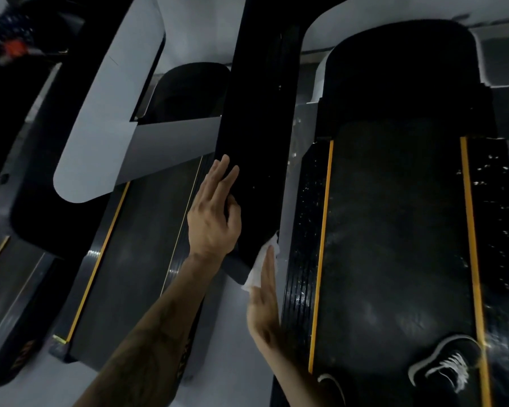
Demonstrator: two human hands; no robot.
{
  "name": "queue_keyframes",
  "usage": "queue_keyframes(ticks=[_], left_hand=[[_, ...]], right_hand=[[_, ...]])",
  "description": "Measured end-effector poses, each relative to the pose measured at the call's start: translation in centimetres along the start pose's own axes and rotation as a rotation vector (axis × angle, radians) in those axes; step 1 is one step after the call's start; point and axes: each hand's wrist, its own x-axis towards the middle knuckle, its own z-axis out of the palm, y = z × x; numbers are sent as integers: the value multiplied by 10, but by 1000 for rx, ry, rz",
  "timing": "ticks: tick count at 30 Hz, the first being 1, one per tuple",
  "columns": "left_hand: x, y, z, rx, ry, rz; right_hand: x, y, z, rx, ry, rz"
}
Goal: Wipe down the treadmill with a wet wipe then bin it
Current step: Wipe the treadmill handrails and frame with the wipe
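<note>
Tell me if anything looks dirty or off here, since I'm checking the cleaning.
White flecks are scattered on the black strip right of the belt, with more on the left strip; what they are is unclear. The right hand presses the wipe to the handrail.

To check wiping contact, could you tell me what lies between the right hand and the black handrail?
In the head view, the white wet wipe lies between the right hand and the black handrail.

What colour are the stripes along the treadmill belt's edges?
Yellow-orange stripes on the dark belt, clearest in the head view.
</note>
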Motion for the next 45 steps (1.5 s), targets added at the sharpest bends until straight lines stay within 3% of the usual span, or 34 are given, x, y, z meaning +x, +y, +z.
queue_keyframes(ticks=[7, 13, 19, 25, 30, 38, 42, 45], left_hand=[[0, -3, 1, 2, 3, 4], [-1, -3, 1, -9, 13, -4], [-1, -3, 0, 2, 11, 1], [-3, -3, 1, -4, 21, 5], [-2, -6, 1, -5, 34, 17], [-3, -9, 1, -5, 42, 23], [-3, -6, 2, -8, 35, 23], [-3, -6, 2, -1, 36, 13]], right_hand=[[28, -34, -5, 63, -52, -139], [6, -2, -2, 47, -16, 35], [28, -27, -9, 19, -116, -56], [9, -8, -8, 61, -72, 242], [14, -14, -2, 62, -41, 45], [7, -9, -3, 140, -26, 275], [3, -13, -4, 87, -41, 157], [25, -16, -11, 90, -71, 183]])
